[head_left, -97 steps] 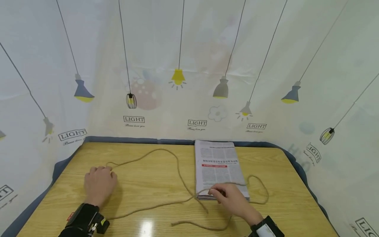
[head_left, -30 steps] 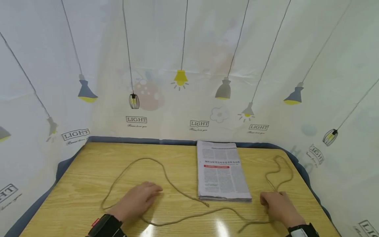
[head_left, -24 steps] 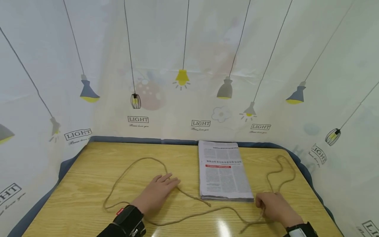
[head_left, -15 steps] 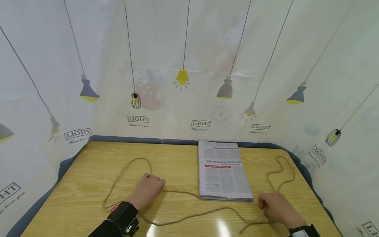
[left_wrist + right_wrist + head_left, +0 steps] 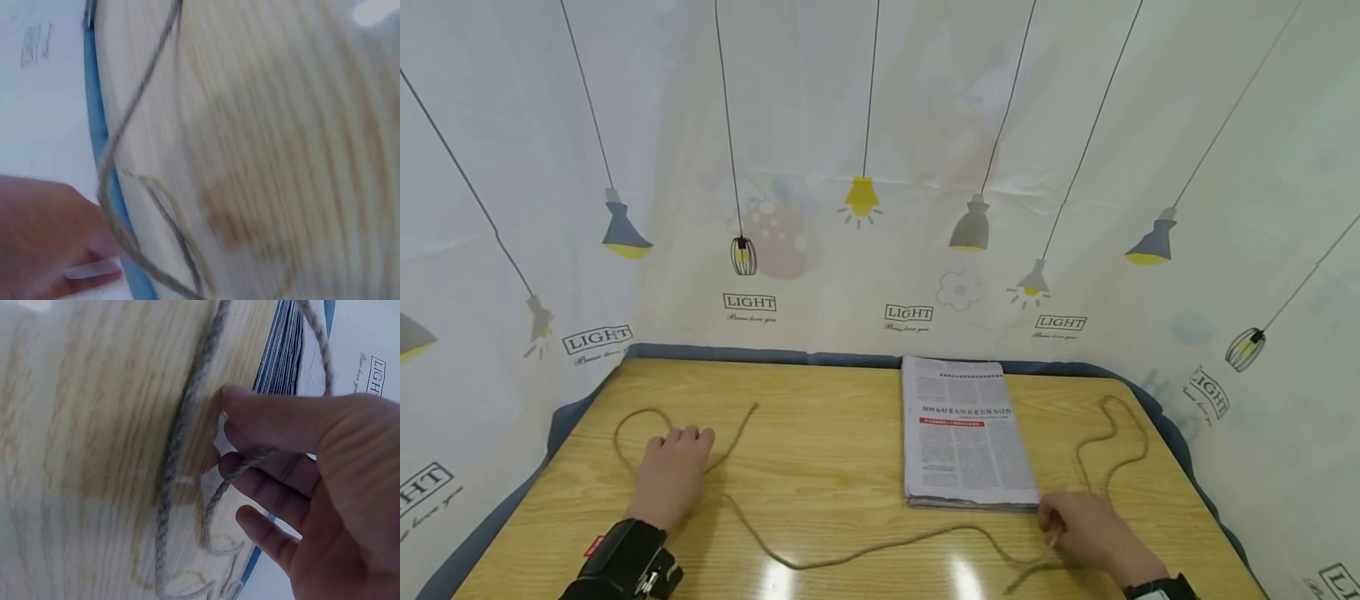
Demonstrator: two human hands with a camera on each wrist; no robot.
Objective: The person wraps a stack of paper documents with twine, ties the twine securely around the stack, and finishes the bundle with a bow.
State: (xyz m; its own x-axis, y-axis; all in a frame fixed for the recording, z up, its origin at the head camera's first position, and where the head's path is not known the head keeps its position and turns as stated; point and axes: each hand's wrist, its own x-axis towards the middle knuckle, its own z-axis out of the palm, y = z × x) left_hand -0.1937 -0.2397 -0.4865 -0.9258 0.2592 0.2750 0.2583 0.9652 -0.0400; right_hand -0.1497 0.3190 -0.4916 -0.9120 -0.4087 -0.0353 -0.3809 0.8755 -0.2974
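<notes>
The rope (image 5: 865, 550) lay along the lower frame, in front of the newspapers (image 5: 966, 442). The left hand (image 5: 672, 475) pressed it flat; the right hand (image 5: 1086, 527) pinched it. Next, I guessed, it needed slipping under the stack

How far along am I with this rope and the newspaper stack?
Done: the rope lies spread across the table, passing in front of the newspaper stack. In hand: your left hand rests on its left loop, your right hand pinches it at the stack's near right corner. Left: no rope crosses or wraps the stack yet, and no knot shows.
</notes>
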